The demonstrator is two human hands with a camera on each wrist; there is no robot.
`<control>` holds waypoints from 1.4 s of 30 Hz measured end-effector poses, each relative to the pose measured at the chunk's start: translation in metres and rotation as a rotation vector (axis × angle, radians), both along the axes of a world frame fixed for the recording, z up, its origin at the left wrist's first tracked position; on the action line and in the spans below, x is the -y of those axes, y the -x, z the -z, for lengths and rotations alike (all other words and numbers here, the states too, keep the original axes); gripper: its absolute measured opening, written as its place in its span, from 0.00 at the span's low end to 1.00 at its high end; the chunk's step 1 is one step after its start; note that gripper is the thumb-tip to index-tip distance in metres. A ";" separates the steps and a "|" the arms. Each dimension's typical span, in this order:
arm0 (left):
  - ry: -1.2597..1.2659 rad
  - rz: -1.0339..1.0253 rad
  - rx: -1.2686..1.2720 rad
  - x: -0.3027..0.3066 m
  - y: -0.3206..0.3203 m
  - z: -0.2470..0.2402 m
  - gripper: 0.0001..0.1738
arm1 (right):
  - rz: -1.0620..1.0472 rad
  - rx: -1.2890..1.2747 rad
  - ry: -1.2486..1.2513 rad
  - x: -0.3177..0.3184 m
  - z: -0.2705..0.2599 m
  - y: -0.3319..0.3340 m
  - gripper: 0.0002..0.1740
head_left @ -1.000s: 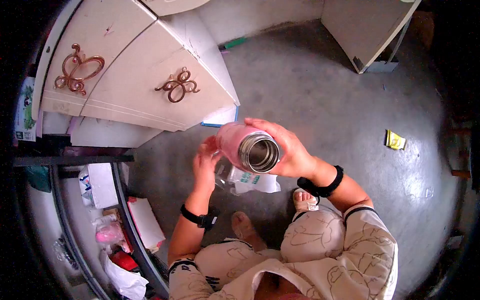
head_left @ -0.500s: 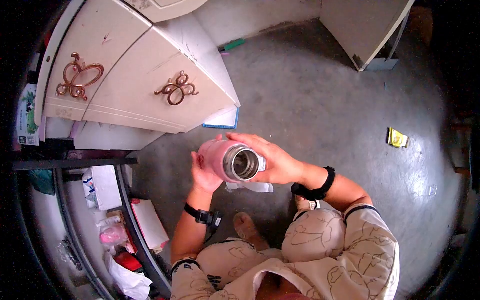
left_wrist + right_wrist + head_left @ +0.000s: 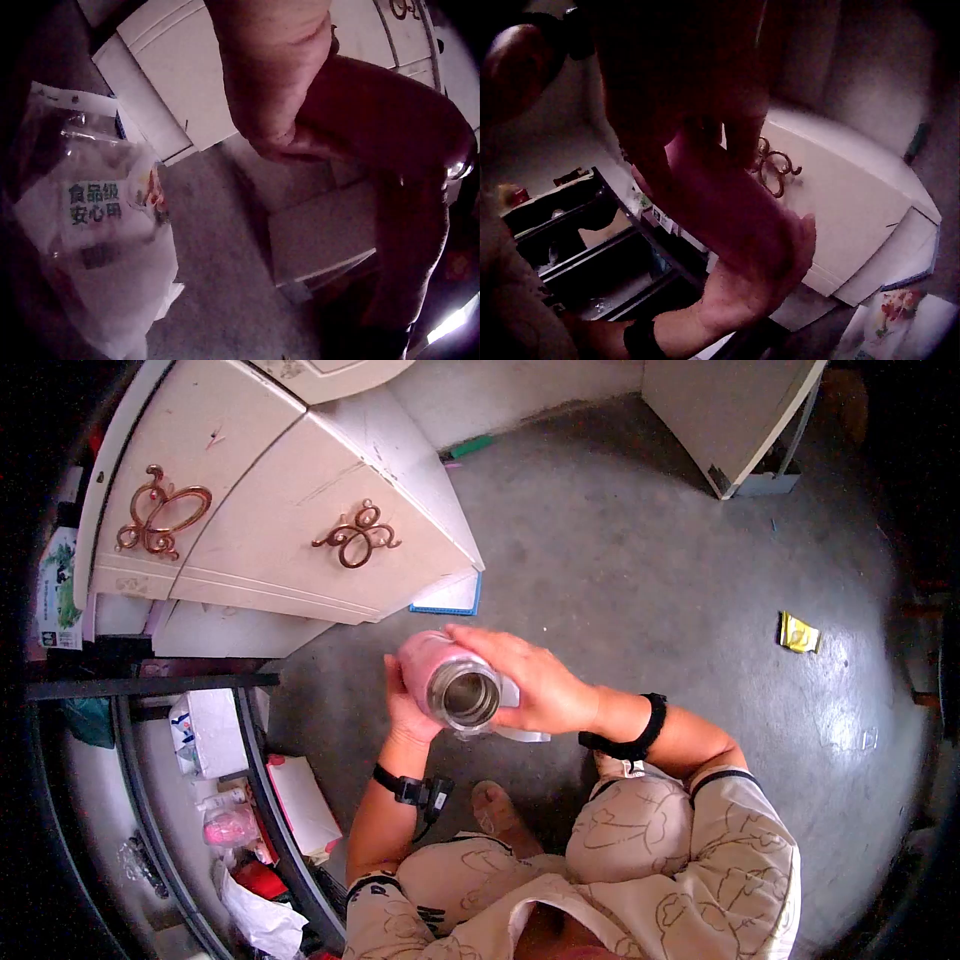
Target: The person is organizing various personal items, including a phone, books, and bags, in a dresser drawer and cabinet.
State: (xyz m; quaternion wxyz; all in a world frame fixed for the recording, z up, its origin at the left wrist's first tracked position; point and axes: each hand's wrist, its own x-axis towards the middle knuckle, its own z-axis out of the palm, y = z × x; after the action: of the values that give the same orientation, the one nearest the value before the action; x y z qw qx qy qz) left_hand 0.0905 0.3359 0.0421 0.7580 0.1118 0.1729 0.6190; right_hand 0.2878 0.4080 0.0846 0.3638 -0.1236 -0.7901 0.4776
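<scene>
A pink steel-lined flask (image 3: 428, 657) is tilted so that its uncapped metal mouth faces my head. My left hand (image 3: 407, 710) grips its lower part from the left, thumb up along the side. From the right, my right hand (image 3: 530, 680) holds the flask close behind the mouth. In the right wrist view the flask (image 3: 724, 199) is dark, with the left hand (image 3: 742, 292) curled about its far end. A clear and white plastic bag with green lettering (image 3: 97, 202) shows below the hands, mostly hidden by them in the head view.
A cream cabinet (image 3: 270, 510) with ornate handles stands ahead on the left. Beside my left arm is a black-framed shelf (image 3: 255, 760) with boxes and bags. On the grey floor (image 3: 640, 580) lie a yellow packet (image 3: 798, 632) and a blue-edged white item (image 3: 447, 595).
The flask has moved left and slightly down, its mouth turning a little. My left hand has closed from beside the flask to a grip round its lower part; the right hand has moved along with it.
</scene>
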 end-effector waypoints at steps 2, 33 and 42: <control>0.122 -0.154 -0.164 0.000 0.004 0.001 0.35 | -0.025 -0.054 0.153 -0.004 0.012 0.000 0.50; 0.344 -0.651 -0.937 0.001 0.023 -0.012 0.27 | -0.010 -0.298 1.539 -0.023 0.067 0.004 0.23; 0.378 -0.643 -0.710 0.009 0.031 0.002 0.28 | 0.111 -0.090 1.284 -0.015 0.055 0.005 0.24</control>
State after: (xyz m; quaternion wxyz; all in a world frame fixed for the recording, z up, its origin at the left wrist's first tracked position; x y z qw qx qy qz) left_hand 0.0599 0.3268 0.0404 0.4309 0.1170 0.5541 0.7026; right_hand 0.2828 0.4234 0.0293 0.2743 -0.3374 -0.3237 0.8403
